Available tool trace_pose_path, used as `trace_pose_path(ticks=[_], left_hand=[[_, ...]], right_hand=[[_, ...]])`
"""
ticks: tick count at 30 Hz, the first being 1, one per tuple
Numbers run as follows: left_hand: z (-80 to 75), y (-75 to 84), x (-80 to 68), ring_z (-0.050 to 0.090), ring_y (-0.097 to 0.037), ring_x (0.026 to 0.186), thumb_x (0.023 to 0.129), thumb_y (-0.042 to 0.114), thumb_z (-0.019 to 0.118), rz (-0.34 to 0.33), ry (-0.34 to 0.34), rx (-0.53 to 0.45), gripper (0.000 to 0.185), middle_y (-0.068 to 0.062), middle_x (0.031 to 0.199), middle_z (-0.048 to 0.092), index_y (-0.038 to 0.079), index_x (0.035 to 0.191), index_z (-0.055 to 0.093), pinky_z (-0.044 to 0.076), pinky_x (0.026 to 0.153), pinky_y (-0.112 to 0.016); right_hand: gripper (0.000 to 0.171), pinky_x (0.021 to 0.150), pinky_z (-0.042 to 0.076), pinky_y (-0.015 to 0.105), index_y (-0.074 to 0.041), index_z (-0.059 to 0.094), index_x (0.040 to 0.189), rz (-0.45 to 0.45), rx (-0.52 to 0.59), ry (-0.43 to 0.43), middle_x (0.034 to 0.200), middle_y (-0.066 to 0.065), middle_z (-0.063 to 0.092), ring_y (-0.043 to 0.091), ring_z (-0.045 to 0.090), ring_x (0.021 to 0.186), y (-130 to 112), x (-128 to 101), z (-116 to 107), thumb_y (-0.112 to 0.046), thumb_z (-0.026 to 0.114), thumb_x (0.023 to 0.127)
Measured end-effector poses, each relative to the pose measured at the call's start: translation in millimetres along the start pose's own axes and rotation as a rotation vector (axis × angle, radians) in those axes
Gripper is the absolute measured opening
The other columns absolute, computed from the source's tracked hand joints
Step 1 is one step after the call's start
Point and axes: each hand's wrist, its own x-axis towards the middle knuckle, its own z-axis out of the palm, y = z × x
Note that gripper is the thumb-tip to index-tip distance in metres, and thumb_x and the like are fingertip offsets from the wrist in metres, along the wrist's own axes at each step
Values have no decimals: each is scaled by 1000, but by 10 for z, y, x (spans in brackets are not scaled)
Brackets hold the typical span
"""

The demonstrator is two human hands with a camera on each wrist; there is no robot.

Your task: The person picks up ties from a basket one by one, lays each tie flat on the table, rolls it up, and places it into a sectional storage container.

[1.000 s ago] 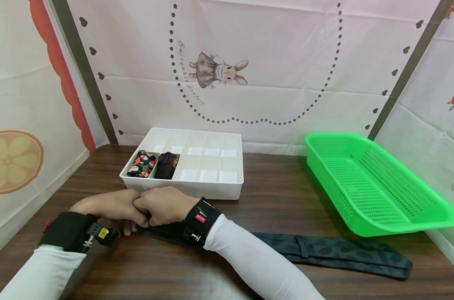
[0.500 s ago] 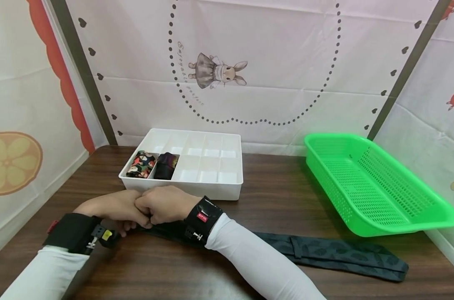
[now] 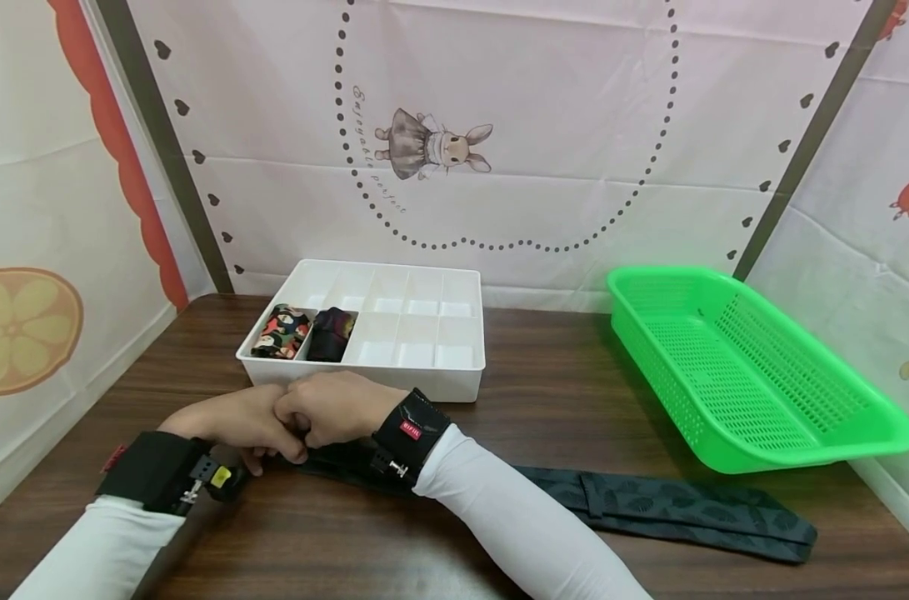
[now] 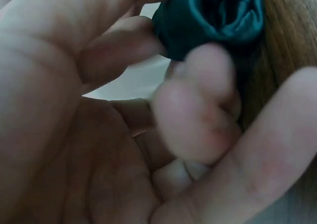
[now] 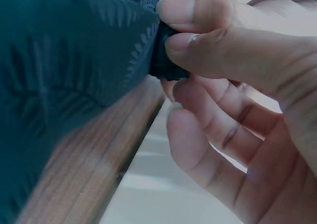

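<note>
My left hand and my right hand sit knuckle to knuckle in the lower left of the head view, both curled on the narrow end of a dark patterned necktie. Right wrist view: my right thumb and forefinger pinch a small tight roll of the tie at top centre, other fingers loosely bent below it, and the leaf-print cloth runs off to the left over the wood. Left wrist view: my left fingers are curled in close, blurred, with the rolled teal-dark tie end held at the top of the frame between fingertips.

The rest of the tie lies flat on the brown wooden table, passing under my right forearm and stretching to the lower right of the frame, its wide end just in front of the basket. Both wrists wear black camera straps over white sleeves.

Just behind my hands, centre left, stands a white divided organizer tray. Its front-left compartment holds a rolled colourful patterned tie; the compartment beside it holds a rolled dark tie. Remaining compartments show only white bottoms.

At right, a bright green plastic mesh basket rests tilted against the side wall. Behind, a white backdrop with a dressed rabbit print.
</note>
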Motion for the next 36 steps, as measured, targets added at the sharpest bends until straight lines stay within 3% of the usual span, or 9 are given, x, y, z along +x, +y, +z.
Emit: trace_pose_path(ticks=[5,10,21,25,30,36], left_hand=[[-22,4,-10,59,-17,56,90,20,81,-27,6,-10,19,-3,67,59,7,86,68,58,53,-35],[-52,-14,-52,65,-19,56,93,26,76,-57,9,0,23,-7,70,66,5,85,72,59,55,-35],[48,11,21,56,-15,49,85,21,76,-29,102,162,23,-1,58,56,10,69,63,51,46,-31],[12,24,-10,60,-18,53,89,29,79,-52,91,134,27,-3,63,60,10,75,66,53,48,-33],[-52,-2,-51,66,-23,60,95,29,72,-41,71,71,23,-6,71,66,8,86,71,57,54,-38],[-19,-33,-11,62,-20,53,92,31,74,-12,108,108,28,-4,63,63,9,76,69,54,49,-36]], right_hand=[[12,70,44,17,-23,74,97,4,-9,15,88,-11,59,1,53,83,10,-1,39,-23,85,91],[18,70,44,16,-19,66,95,-5,36,74,88,-9,58,2,54,82,6,4,100,-20,83,92],[10,68,42,18,-19,73,96,-12,13,53,89,-7,59,5,52,80,51,-25,30,-13,80,92],[14,69,42,16,-19,69,90,-23,22,91,88,-7,59,4,53,81,62,-16,62,-14,83,90],[19,74,43,15,-19,63,90,-37,45,113,89,-9,57,5,55,86,70,7,109,-15,82,92],[17,72,42,18,-18,65,94,-38,93,54,86,-8,56,6,53,83,99,-16,45,-10,80,92]])
